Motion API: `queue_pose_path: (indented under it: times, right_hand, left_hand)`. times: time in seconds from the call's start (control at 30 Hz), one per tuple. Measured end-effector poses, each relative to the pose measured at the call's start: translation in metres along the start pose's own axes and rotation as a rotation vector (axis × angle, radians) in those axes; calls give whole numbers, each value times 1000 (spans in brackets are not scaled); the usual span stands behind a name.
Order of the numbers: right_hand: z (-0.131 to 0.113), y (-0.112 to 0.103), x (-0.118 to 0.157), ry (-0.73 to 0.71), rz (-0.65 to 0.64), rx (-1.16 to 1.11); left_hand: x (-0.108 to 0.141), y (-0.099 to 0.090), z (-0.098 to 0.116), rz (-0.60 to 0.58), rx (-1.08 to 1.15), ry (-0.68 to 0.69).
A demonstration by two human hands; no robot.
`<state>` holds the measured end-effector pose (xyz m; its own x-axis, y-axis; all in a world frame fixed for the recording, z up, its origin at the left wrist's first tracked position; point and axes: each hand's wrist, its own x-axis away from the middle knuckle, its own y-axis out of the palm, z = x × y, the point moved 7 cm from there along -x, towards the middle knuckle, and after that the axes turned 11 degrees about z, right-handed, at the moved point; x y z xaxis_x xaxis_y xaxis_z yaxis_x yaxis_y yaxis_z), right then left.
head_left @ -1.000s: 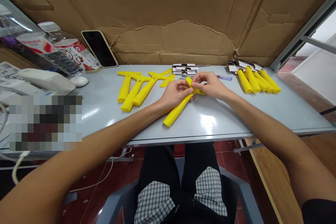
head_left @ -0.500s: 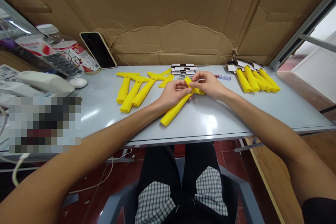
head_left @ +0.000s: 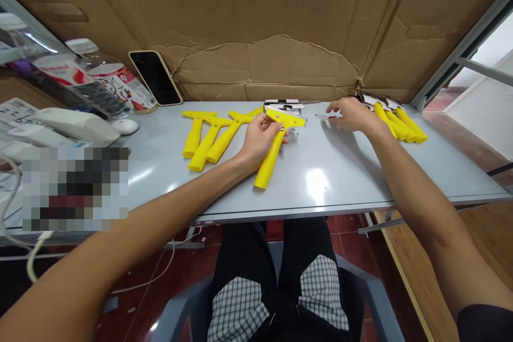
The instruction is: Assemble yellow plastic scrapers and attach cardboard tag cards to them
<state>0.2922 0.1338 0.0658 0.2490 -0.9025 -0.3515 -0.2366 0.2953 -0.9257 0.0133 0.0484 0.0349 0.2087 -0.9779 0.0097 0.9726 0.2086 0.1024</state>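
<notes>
My left hand (head_left: 260,141) is closed around a yellow T-shaped scraper (head_left: 270,160), its handle slanting down toward the front edge and its wide head turned up. A screw shows in the head. Small metal screws (head_left: 292,132) lie in a little pile just behind and right of it. Farther right, my right hand (head_left: 348,114) has its fingers closed on a small screwdriver (head_left: 321,116); the thin metal shaft points left, while the hand hides most of the handle. Several more yellow scrapers (head_left: 206,145) lie left of my left hand.
Carded yellow scrapers (head_left: 411,125) lie at the back right. Folded cards (head_left: 284,102) sit by the cardboard wall (head_left: 300,64). A phone (head_left: 156,77), plastic bottles (head_left: 120,85), a white mouse (head_left: 125,126) and a white device (head_left: 76,124) occupy the left.
My right hand has let go of the scraper and moved right onto the screwdriver. My left hand keeps the scraper, whose head has turned so its flat side faces up.
</notes>
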Motion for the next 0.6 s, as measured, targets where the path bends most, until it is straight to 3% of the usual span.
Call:
queue_pose_path:
  times: [0.17, 0.33, 0.47, 0.6]
  right_hand:
    - [18, 14, -4, 43, -21, 33]
    - [18, 20, -6, 39, -16, 11]
    - [3, 8, -5, 5, 56, -125]
    - [-29, -16, 2, -55, 185, -406]
  left_hand:
    - [0, 1, -2, -23, -6, -6]
    - [-6, -1, -5, -29, -8, 60]
    - [-8, -5, -5, 14, -30, 120]
    - [-9, -5, -5, 42, -41, 149]
